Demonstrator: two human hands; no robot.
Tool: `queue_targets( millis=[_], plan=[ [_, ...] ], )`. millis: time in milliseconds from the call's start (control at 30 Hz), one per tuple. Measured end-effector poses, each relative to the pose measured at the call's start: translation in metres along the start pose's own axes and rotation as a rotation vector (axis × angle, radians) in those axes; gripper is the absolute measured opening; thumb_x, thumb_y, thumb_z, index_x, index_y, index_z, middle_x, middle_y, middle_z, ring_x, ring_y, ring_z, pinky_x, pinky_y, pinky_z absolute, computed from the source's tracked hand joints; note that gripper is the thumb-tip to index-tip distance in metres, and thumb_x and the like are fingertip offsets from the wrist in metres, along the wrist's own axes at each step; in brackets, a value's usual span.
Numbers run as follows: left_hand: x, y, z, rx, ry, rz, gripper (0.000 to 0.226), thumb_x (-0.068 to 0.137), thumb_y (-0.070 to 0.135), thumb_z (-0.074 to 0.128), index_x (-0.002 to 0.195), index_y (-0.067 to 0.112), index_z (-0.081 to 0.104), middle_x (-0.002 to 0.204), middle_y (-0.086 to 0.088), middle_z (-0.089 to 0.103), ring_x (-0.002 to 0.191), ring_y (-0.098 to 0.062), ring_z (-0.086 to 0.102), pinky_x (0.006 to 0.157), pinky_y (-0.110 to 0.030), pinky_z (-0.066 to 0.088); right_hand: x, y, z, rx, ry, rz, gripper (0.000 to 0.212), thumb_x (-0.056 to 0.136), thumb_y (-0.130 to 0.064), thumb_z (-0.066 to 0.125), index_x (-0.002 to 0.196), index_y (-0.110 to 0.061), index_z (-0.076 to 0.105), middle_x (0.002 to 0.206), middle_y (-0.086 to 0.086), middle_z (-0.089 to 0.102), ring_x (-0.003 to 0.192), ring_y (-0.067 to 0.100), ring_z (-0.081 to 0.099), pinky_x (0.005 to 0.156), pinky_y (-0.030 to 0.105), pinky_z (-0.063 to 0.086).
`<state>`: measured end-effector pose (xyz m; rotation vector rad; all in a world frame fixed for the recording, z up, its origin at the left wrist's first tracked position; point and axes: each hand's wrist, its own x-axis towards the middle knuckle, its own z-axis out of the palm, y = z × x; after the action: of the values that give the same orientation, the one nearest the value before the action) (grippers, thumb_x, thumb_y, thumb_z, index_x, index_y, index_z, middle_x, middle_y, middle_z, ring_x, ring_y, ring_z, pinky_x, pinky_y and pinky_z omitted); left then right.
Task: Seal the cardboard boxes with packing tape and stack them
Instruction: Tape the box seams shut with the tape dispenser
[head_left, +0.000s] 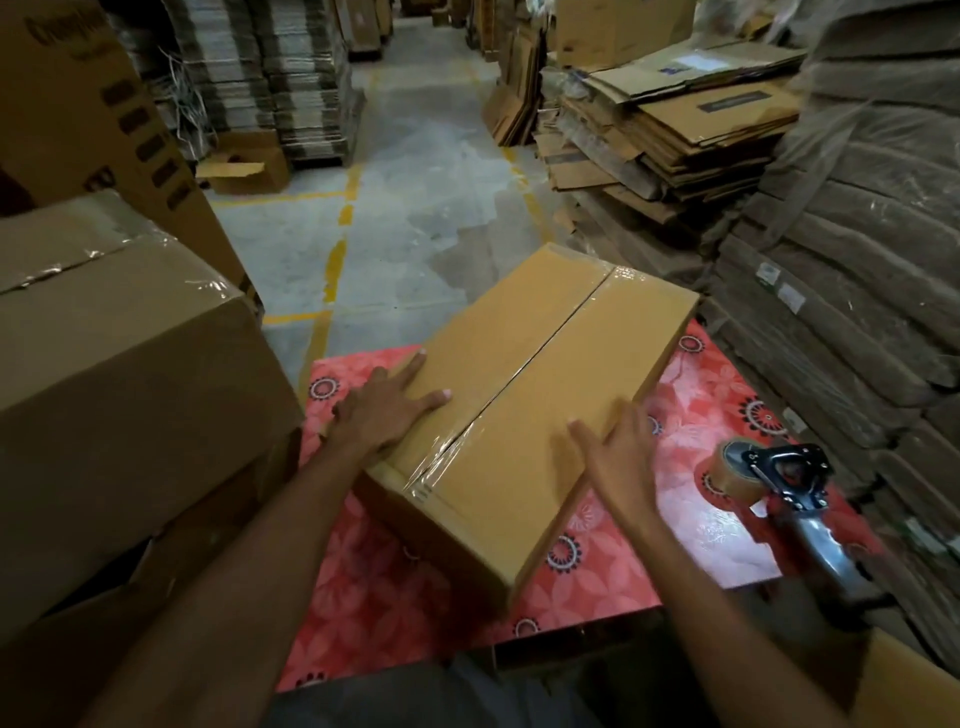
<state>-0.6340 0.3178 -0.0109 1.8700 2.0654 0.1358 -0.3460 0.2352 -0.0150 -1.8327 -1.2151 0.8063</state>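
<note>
On a red flowered table (363, 597) lies a long cardboard box (524, 405), set at a slant, its top seam covered by a strip of clear tape (524, 384) that runs end to end and folds down over the near end; the left hand (384, 410) lies flat on the near left edge of the box, fingers straight and spread, gripping nothing; the right hand (618, 457) rests against the near right edge, fingers straight and pointing away from the person, thumb on the top face, also holding nothing. Just right of the box, apart from it, a tape dispenser (784, 493) lies on the table, its roll of brown tape (727, 473) toward the box and its dark handle toward the table's near right corner. At the left stands a pile of large taped boxes (119, 374), close to the table's edge. Beyond the table, a concrete floor (415, 171) with yellow lines runs between stacks of flattened cardboard (675, 130); wrapped bundles of cardboard (857, 260) rise at the right.
</note>
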Motion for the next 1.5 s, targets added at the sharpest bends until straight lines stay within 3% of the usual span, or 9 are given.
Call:
queue_targets(
  millis=[100, 233, 433, 600, 733, 933, 1067, 1367, 1500],
  plan=[
    [-0.007, 0.006, -0.001, -0.008, 0.025, -0.022, 0.103, 0.054, 0.109, 0.017, 0.147, 0.067, 0.004, 0.156, -0.016, 0.039, 0.140, -0.043, 0.041, 0.111, -0.059, 0.034, -0.077, 0.017, 0.018, -0.087, -0.273, -0.082, 0.122, 0.069, -0.079, 0.061, 0.161, -0.029, -0.003, 0.168, -0.003, -0.021, 0.153, 0.030, 0.020, 0.121, 0.046, 0.028],
    [-0.036, 0.030, -0.002, 0.044, 0.038, -0.035, 0.094, 0.073, 0.098, 0.028, 0.155, 0.054, 0.013, 0.154, -0.019, 0.043, 0.136, -0.046, 0.044, 0.108, -0.056, 0.036, -0.082, 0.034, 0.007, -0.071, -0.469, -0.059, 0.147, 0.048, -0.082, 0.076, 0.156, -0.044, -0.016, 0.157, -0.008, -0.043, 0.152, 0.020, -0.013, 0.119, 0.039, 0.010],
    [-0.112, 0.086, 0.022, -0.063, 0.089, -0.088, 0.082, 0.099, 0.064, 0.037, 0.159, 0.012, 0.017, 0.152, -0.023, 0.043, 0.133, -0.045, 0.048, 0.108, -0.053, 0.038, -0.006, 0.041, -0.100, -0.103, -0.584, -0.116, 0.113, 0.068, -0.008, 0.088, 0.159, -0.031, 0.024, 0.167, -0.010, 0.002, 0.147, 0.013, 0.018, 0.111, 0.029, 0.029],
    [-0.192, 0.165, 0.045, 0.047, -0.061, -0.011, 0.076, 0.098, 0.056, 0.048, 0.147, -0.002, 0.039, 0.131, -0.020, 0.059, 0.121, -0.041, 0.057, 0.096, -0.041, 0.049, 0.046, 0.050, -0.143, -0.643, -0.156, -0.391, 0.044, 0.077, 0.002, 0.061, 0.119, -0.008, 0.071, 0.118, 0.015, 0.071, 0.111, 0.034, 0.066, 0.094, 0.035, 0.050],
    [-0.175, 0.177, 0.042, 0.201, 0.172, 0.182, 0.040, 0.100, 0.048, 0.046, 0.104, 0.015, 0.069, 0.099, -0.008, 0.069, 0.095, -0.029, 0.068, 0.079, -0.035, 0.051, 0.016, 0.076, -0.143, -0.740, -0.016, -0.434, 0.036, 0.081, -0.016, 0.057, 0.116, -0.018, 0.065, 0.119, 0.005, 0.064, 0.118, 0.032, 0.057, 0.100, 0.047, 0.040],
    [-0.126, 0.164, 0.069, 0.189, 0.007, 0.303, 0.086, 0.086, 0.075, 0.008, 0.160, 0.032, 0.019, 0.169, 0.002, 0.011, 0.156, -0.024, 0.007, 0.122, -0.055, 0.009, -0.087, 0.057, -0.118, -0.682, -0.311, -0.483, 0.090, 0.067, -0.092, 0.035, 0.138, -0.037, 0.050, 0.143, -0.010, 0.051, 0.135, 0.023, 0.039, 0.116, 0.054, 0.020],
    [-0.134, 0.175, 0.088, 0.191, 0.048, 0.235, 0.076, 0.098, 0.070, 0.023, 0.161, 0.029, 0.016, 0.170, 0.002, 0.009, 0.156, -0.025, 0.005, 0.122, -0.056, 0.004, -0.091, 0.059, -0.133, -0.768, -0.419, -0.601, 0.080, 0.074, -0.082, 0.046, 0.141, -0.036, 0.051, 0.153, -0.009, 0.043, 0.145, 0.031, 0.026, 0.118, 0.057, 0.008],
    [-0.192, 0.251, 0.104, 0.490, 0.106, 0.115, 0.078, 0.102, 0.064, 0.021, 0.144, 0.000, 0.037, 0.139, -0.023, 0.048, 0.121, -0.037, 0.050, 0.097, -0.048, 0.048, -0.027, 0.117, -0.225, -0.749, -0.626, -0.761, 0.075, 0.081, -0.070, 0.062, 0.149, -0.047, 0.039, 0.160, -0.027, 0.022, 0.152, 0.002, 0.003, 0.122, 0.044, -0.011],
    [-0.202, 0.276, 0.113, 0.604, 0.145, 0.061, 0.082, 0.103, 0.062, 0.017, 0.144, -0.006, 0.039, 0.137, -0.028, 0.051, 0.117, -0.039, 0.054, 0.094, -0.047, 0.049, -0.008, 0.144, -0.248, -0.647, -0.491, -0.759, 0.063, 0.085, -0.057, 0.067, 0.144, -0.043, 0.048, 0.156, -0.021, 0.038, 0.150, 0.004, 0.017, 0.126, 0.052, 0.006]
  ],
)
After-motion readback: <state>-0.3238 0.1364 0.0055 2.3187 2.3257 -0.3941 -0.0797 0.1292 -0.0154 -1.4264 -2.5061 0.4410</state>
